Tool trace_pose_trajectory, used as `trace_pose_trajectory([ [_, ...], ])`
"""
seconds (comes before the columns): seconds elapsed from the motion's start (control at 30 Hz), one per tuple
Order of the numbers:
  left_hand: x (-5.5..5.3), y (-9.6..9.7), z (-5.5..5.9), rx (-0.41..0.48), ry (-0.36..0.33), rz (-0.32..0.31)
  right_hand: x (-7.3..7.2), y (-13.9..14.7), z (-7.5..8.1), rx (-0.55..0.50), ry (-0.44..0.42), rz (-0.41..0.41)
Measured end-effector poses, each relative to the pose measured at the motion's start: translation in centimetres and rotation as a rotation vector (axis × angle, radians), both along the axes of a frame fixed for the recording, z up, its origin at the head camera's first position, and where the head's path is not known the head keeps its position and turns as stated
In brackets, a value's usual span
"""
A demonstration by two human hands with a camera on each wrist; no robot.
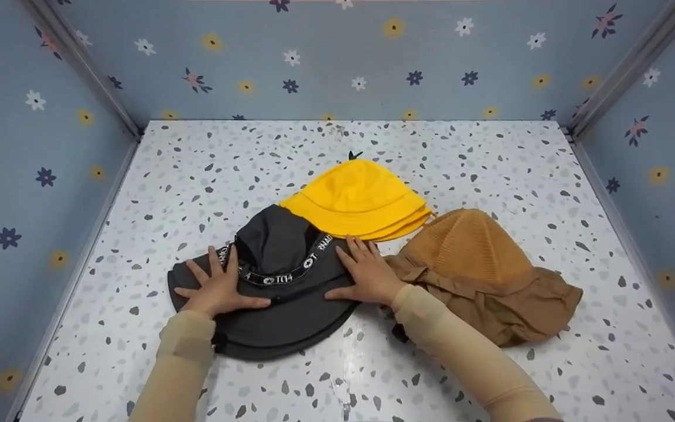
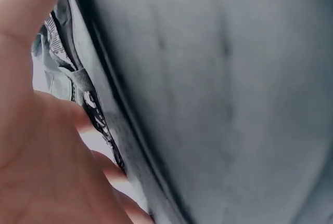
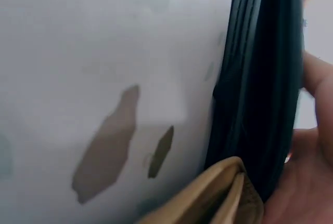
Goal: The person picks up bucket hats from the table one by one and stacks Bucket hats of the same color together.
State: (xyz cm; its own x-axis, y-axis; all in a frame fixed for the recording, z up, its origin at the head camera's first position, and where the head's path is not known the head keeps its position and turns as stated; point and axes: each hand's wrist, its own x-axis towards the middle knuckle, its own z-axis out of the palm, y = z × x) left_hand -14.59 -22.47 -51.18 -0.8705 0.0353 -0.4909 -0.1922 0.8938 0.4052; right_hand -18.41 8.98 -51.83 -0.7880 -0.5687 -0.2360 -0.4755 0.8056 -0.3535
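Note:
A black wide-brimmed sun hat (image 1: 282, 326) with a white-lettered band lies flat in the head view. My left hand (image 1: 215, 286) rests on the left of its brim, fingers spread. On the brim's right side lies my right hand (image 1: 371, 274), fingers straight and thumb pointing inward. Large in the left wrist view, the grey-looking brim (image 2: 208, 99) runs beside the palm. The right wrist view has the dark layered brim edge (image 3: 255, 89) next to the hand, with brown cloth (image 3: 208, 198) below it.
Behind the black hat sits a yellow bucket hat (image 1: 358, 187) with a small dark leaf-like tip. A brown hat (image 1: 469, 252) with a ribbed crown and wrinkled brim lies close to my right wrist. Flower-patterned walls (image 1: 349, 58) border the speckled table (image 1: 548, 375) at the back and sides.

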Motion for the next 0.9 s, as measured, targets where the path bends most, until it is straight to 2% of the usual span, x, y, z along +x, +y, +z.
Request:
trace_pose_trajectory([
  [0.1, -0.1, 0.1, 0.0, -0.010, -0.001, 0.001, -0.1, 0.1, 0.1, 0.021, -0.017, 0.010],
  [0.33, -0.5, 0.0, -0.1, -0.014, 0.017, 0.005, 0.1, 0.0, 0.1, 0.043, 0.019, 0.022],
  [0.6, -1.0, -0.1, 0.0, -0.016, 0.050, -0.010, 0.5, -0.3, -0.5, 0.082, 0.073, -0.003],
  [0.9, -1.3, -0.2, 0.0, -0.021, 0.039, -0.008, 0.4, -0.5, -0.8, 0.074, 0.081, -0.020],
])
